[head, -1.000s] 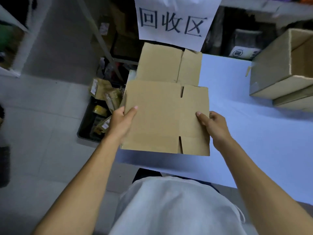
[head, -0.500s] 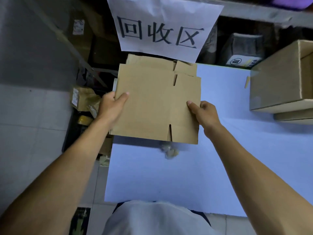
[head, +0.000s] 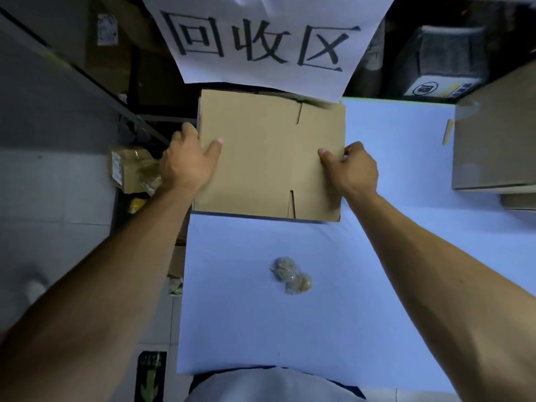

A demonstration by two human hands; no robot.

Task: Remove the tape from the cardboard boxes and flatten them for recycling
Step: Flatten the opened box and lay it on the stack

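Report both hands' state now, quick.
Left hand: closed on the flattened cardboard box, gripping its left edge.
Right hand: closed on the same box, pinching its right edge.

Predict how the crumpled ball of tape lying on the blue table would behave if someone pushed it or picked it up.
The crumpled tape ball looks small and airy, so probably very light. Its lumpy shape suggests it would skid or tumble, not roll true, on the blue table. Glossy film may stick to fingers.

flattened box [head: 266, 158], both hands gripping edges
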